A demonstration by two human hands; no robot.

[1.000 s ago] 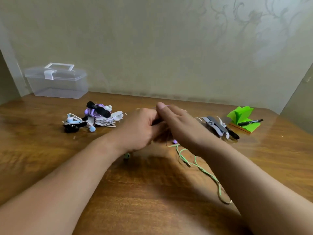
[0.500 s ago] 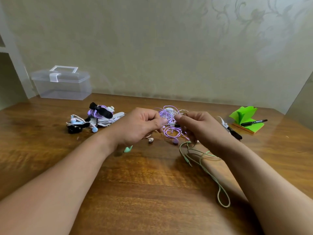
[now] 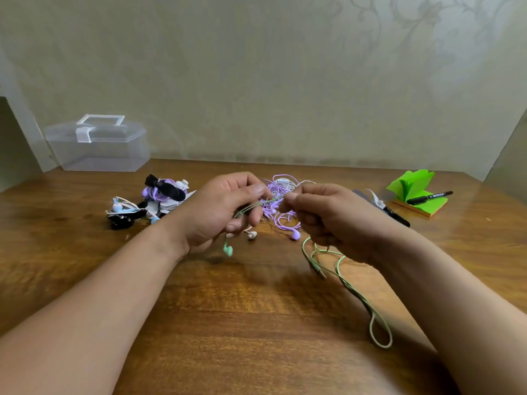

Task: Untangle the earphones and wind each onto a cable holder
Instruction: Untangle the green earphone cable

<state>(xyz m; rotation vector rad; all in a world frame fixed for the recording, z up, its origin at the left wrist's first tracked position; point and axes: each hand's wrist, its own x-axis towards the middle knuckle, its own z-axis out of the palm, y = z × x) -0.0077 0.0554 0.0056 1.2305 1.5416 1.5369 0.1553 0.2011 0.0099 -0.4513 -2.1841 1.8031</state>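
Above the middle of the surface (image 3: 256,323), left grip (image 3: 219,212) and right grip (image 3: 333,220) each pinch the green earphone cable (image 3: 351,287), short span taut between them, remainder trailing near-right; step judged untangling; next move likely needs drawing it clear of the purple earphones (image 3: 281,189) lying just beyond.

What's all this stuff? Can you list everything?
Brown wooden table: one, under everything.
Clear plastic lidded box: one, back left.
Pile of wound earphones: one, mixed colours, left of the hands.
Tangled purple earphones: one heap, behind the hands.
Green earphone cable: one, strung between both hands, trailing front right.
Pale earbud: one, between the hands.
Grey and black strips: count unclear, beside the right wrist.
Green sticky-note pad: one, back right.
Black marker pen: one, on the pad.
Left hand: one, pinches the green cable.
Right hand: one, pinches the green cable.
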